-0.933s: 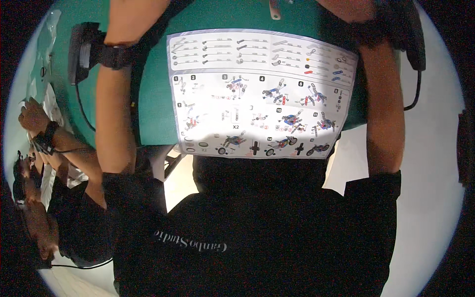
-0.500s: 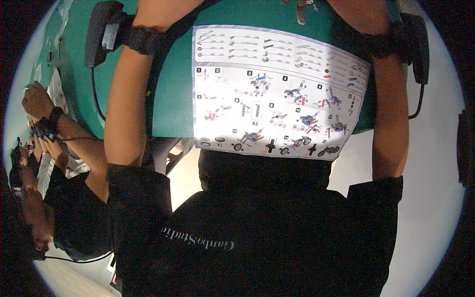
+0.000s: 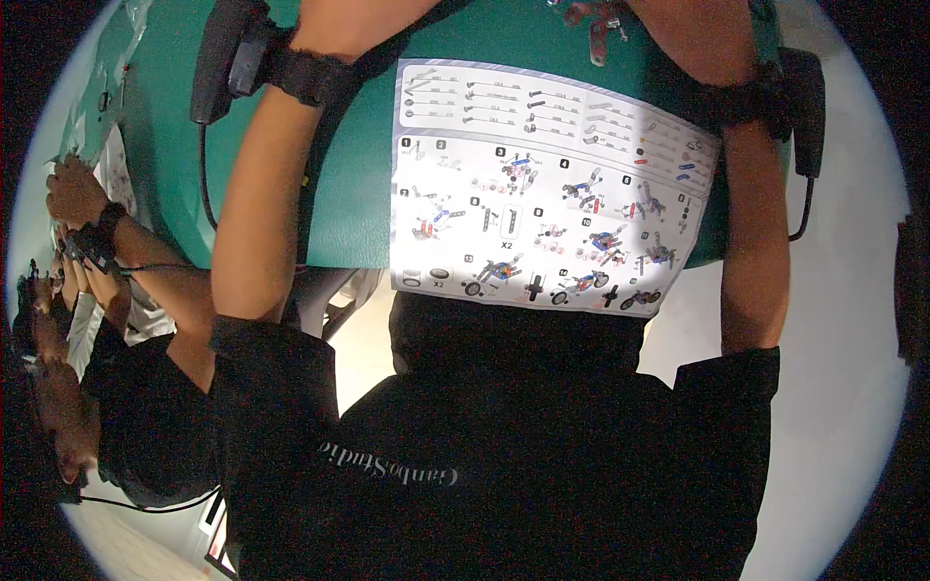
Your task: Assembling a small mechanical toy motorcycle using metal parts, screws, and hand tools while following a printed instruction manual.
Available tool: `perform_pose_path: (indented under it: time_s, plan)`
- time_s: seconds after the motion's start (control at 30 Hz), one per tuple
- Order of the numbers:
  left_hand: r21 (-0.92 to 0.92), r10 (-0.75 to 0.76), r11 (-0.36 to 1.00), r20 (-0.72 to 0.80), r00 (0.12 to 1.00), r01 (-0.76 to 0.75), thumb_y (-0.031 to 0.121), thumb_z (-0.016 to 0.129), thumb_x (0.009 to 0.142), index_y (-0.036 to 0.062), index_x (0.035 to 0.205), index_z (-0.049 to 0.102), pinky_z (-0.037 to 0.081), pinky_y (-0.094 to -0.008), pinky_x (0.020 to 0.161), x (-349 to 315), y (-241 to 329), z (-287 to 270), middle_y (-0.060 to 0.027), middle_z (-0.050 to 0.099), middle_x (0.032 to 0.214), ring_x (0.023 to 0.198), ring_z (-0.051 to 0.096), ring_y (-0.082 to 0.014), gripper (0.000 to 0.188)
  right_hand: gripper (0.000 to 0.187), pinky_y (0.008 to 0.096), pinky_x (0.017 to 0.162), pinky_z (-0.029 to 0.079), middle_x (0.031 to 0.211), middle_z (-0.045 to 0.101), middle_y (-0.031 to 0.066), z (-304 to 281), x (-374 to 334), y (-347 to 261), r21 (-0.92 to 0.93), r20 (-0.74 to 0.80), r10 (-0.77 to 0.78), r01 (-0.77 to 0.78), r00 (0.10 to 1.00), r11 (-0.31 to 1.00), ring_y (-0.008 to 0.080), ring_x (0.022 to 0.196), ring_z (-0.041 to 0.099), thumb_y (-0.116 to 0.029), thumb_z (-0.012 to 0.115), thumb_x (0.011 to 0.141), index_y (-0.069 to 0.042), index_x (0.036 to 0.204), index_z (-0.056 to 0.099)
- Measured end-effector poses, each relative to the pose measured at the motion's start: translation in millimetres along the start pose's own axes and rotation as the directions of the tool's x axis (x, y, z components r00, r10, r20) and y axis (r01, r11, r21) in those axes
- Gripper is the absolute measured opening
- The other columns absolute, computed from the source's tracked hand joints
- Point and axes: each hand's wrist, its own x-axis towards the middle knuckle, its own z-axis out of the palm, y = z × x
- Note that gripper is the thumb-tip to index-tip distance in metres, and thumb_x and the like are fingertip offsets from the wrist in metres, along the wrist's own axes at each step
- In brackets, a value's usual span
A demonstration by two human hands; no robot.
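Observation:
At the top edge, my left hand (image 3: 363,24) shows only its back and wrist; its fingers are cut off by the frame. My right hand (image 3: 693,39) also runs out of the top edge, fingers hidden. Between the two, nearer the right one, is a small metal model assembly (image 3: 598,44) of perforated strips with screws, partly cut off. Whether either hand grips it cannot be made out. Below the hands lies a printed instruction sheet (image 3: 523,228) with parts pictures and numbered steps, overhanging the near table edge.
The table has a green cover (image 3: 339,213). Black devices are strapped at my left wrist (image 3: 232,63) and my right wrist (image 3: 804,116), with cables hanging down. At the left, a co-worker's hand (image 3: 77,194) and forearm rest by a crumpled clear plastic bag (image 3: 145,281).
More of the metal assembly shows at the top edge now. My hands and the sheet sit slightly lower in view, and my left wrist has shifted a little right.

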Motion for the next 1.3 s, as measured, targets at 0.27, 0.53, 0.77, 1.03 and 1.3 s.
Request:
perform_pose_path:
  time_s: [0.27, 0.53, 0.77, 1.03, 1.3]
  plan:
    - [-0.039, 0.034, 0.999, -0.015, 0.999, -0.034, 0.013, 0.077, 0.094, 0.0014, 0.102, 0.073, 0.055, -0.0252, 0.075, 0, -2, 1, -0.0058, 0.074, 0.093, 0.082, 0.067, -0.0104, 0.015, 0.020, 0.0203, 0.065, 0.048, 0.085, 0.073, 0.0036, -3, 2, -5, 0.055, 0.031, 0.077, -0.079, 0.997, 0.995, 0.0051, 0.074, 0.061, -0.017, 0.074, 0.097, 0.001, 0.105, 0.073]
    - [0.044, 0.044, 0.998, -0.017, 0.999, -0.044, 0.016, 0.078, 0.093, 0.0025, 0.102, 0.073, 0.053, -0.0247, 0.073, -3, 2, -3, -0.0043, 0.074, 0.092, 0.080, 0.065, -0.0093, 0.017, 0.023, 0.0206, 0.063, 0.048, 0.084, 0.073, 0.0037, 2, 3, -2, 0.070, 0.021, 0.065, -0.066, 0.998, 0.995, 0.0054, 0.072, 0.061, -0.021, 0.074, 0.097, 0.001, 0.106, 0.073]
    - [0.040, 0.032, 0.999, 0.000, 0.999, -0.032, 0.017, 0.077, 0.094, 0.0032, 0.102, 0.073, 0.052, -0.0238, 0.071, 0, 0, -1, -0.0032, 0.073, 0.091, 0.078, 0.063, -0.0079, 0.016, 0.025, 0.0210, 0.063, 0.049, 0.084, 0.073, 0.0039, -4, 0, -11, -0.038, 0.027, 0.072, -0.071, 0.997, 0.997, 0.0055, 0.072, 0.061, -0.023, 0.074, 0.098, 0.000, 0.105, 0.073]
    - [-0.048, 0.009, 0.999, -0.011, 1.000, -0.009, 0.014, 0.077, 0.094, 0.0030, 0.102, 0.072, 0.051, -0.0231, 0.070, -3, -1, -2, -0.0028, 0.072, 0.091, 0.078, 0.063, -0.0076, 0.015, 0.024, 0.0206, 0.063, 0.048, 0.084, 0.072, 0.0038, 1, 4, 0, 0.061, 0.045, 0.075, -0.078, 0.996, 0.995, 0.0055, 0.071, 0.060, -0.022, 0.073, 0.098, 0.001, 0.105, 0.072]
    - [0.023, 0.055, 0.998, 0.017, 0.998, -0.056, 0.013, 0.076, 0.094, 0.0029, 0.106, 0.072, 0.050, -0.0238, 0.073, 6, 3, 1, -0.0031, 0.071, 0.093, 0.081, 0.062, -0.0084, 0.016, 0.023, 0.0210, 0.062, 0.049, 0.083, 0.072, 0.0042, -10, 1, -14, -0.060, 0.013, 0.078, -0.077, 0.997, 0.995, 0.0056, 0.072, 0.061, -0.021, 0.073, 0.098, 0.001, 0.105, 0.072]
